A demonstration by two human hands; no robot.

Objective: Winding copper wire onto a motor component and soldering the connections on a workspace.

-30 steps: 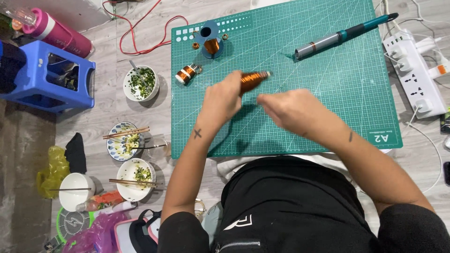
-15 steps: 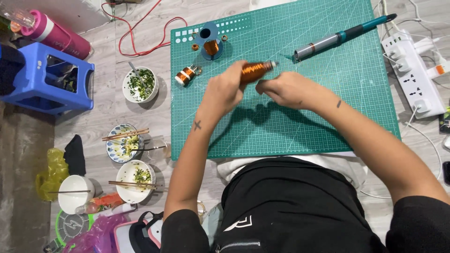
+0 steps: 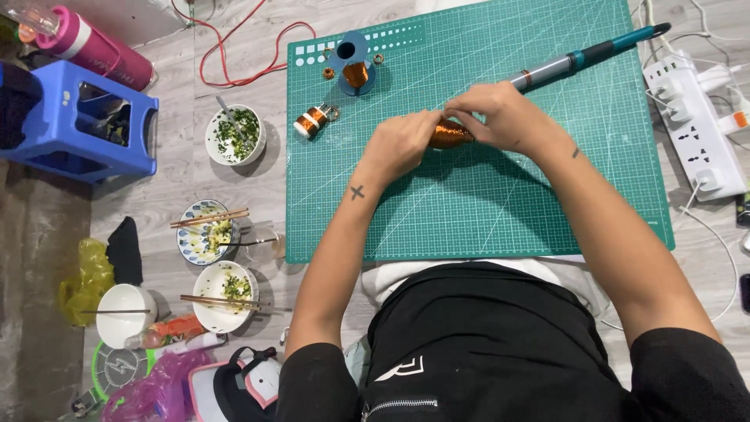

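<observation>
Copper coil sits pinched between left hand and right hand fingers.

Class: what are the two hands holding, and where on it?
A copper wire coil, held over the green mat: left hand around its left end, right hand at its right end.

My right hand, which was out at four o'clock of the copper coil a second ago, now closes in on it, fingers touching its three o'clock end. My left hand stays wrapped on the nine o'clock end. Coil and both hands now sit slightly further toward twelve o'clock on the green mat.
</observation>
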